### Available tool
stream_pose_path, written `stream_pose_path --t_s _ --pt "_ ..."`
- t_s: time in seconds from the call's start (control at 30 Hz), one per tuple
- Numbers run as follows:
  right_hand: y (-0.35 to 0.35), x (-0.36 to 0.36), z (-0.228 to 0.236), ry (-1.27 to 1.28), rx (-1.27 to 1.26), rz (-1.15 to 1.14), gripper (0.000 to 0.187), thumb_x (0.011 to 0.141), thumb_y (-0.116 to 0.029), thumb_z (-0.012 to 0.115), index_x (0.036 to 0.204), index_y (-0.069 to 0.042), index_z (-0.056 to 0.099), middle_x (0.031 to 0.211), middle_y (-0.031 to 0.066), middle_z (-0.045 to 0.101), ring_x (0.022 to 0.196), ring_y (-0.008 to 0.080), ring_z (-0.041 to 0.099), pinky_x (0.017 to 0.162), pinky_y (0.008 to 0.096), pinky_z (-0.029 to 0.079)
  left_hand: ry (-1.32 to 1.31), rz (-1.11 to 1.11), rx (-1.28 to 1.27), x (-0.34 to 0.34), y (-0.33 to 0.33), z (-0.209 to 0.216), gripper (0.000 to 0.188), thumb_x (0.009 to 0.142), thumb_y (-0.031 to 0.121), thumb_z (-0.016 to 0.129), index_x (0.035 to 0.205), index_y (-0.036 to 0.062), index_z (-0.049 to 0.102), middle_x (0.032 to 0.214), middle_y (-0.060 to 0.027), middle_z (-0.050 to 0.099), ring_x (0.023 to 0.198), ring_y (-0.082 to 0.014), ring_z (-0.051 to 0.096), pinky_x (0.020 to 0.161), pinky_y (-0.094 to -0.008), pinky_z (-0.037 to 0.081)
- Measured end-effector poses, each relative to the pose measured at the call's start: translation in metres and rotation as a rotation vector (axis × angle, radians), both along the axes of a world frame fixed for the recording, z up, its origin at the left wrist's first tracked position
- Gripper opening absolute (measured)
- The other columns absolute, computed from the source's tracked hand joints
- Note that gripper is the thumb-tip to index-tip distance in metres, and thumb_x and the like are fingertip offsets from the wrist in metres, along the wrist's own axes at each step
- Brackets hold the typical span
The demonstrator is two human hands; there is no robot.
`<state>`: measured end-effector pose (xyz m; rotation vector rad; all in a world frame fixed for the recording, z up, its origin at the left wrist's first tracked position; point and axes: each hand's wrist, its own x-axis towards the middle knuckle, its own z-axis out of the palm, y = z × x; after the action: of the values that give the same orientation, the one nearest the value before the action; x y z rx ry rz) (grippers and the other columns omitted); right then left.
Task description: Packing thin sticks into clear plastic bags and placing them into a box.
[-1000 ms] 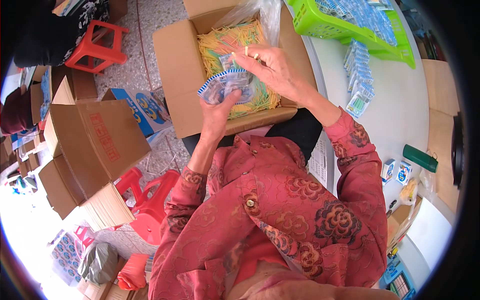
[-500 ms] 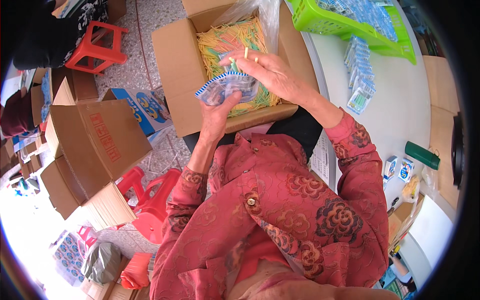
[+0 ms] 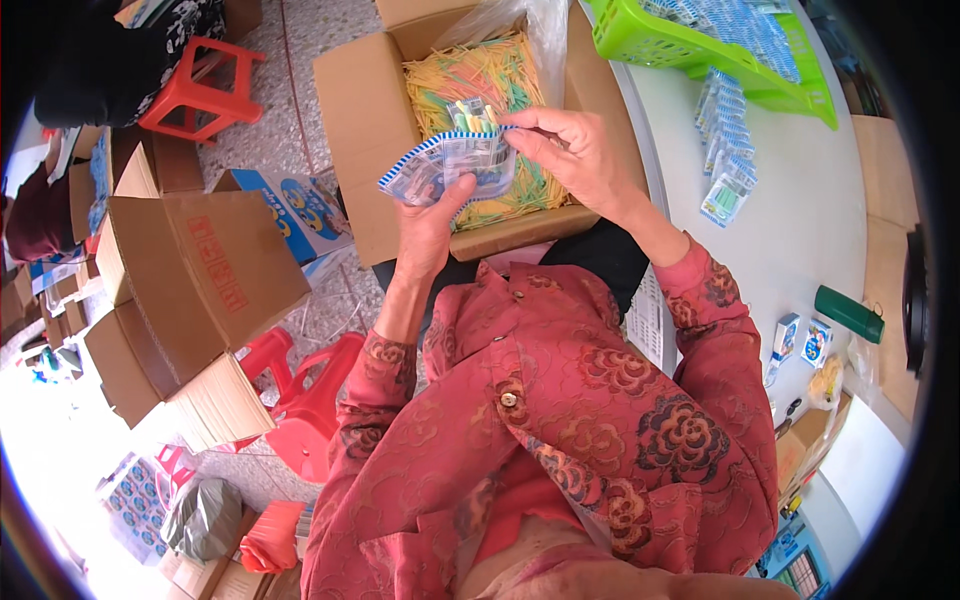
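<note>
My left hand (image 3: 428, 228) is closed round a small stack of clear plastic bags (image 3: 425, 172) with blue-striped edges, its thumb pressed on the front. Several short pale yellow and green sticks (image 3: 470, 118) stand in the mouth of the bag, with their ends showing above the striped rim. My right hand (image 3: 580, 158) pinches the bag's right edge beside the sticks between thumb and forefinger. Both hands are over an open cardboard box (image 3: 365, 150) filled with loose thin sticks (image 3: 440, 75) in yellow, green and pink.
Right of the box, a white table (image 3: 790, 190) holds a row of filled packets (image 3: 728, 185) and a green basket (image 3: 650, 45) heaped with more. A dark green case (image 3: 848, 314) lies farther down it. At left stand an empty-looking carton (image 3: 200, 290) and red stools (image 3: 205, 90).
The sticks that stuck up between my right fingers now stand in the bag's mouth. My right hand has shifted right and down to the bag's edge.
</note>
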<state>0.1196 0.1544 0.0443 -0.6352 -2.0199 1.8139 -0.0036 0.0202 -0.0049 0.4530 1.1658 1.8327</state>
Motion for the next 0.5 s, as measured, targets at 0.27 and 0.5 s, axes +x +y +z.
stream_pose_path --t_s 0.27,0.5 --pt "-0.001 0.006 0.016 0.049 0.238 -0.139 0.017 0.088 -0.008 0.05 0.099 -0.001 0.06 0.079 0.0003 0.06 0.072 0.005 0.053 0.064 0.0202 0.044 0.066 0.081 -0.073 -0.001 0.0 0.002 0.021 0.088 0.014 0.051 0.103 -0.0013 0.054 0.091 -0.0102 0.063 0.083 -0.0183 0.061 0.077 -0.0319 0.048" --pt "0.018 0.029 -0.013 0.036 0.304 -0.301 0.016 0.09 -0.014 0.047 0.093 -0.002 0.057 0.069 -0.0025 0.053 0.064 0.0038 0.047 0.057 0.0206 0.04 -0.067 -0.077 -0.101 0.002 0.0 -0.003 0.027 0.09 0.018 0.048 0.105 -0.0044 0.051 0.095 -0.0162 0.061 0.089 -0.0258 0.061 0.08 -0.0359 0.048"
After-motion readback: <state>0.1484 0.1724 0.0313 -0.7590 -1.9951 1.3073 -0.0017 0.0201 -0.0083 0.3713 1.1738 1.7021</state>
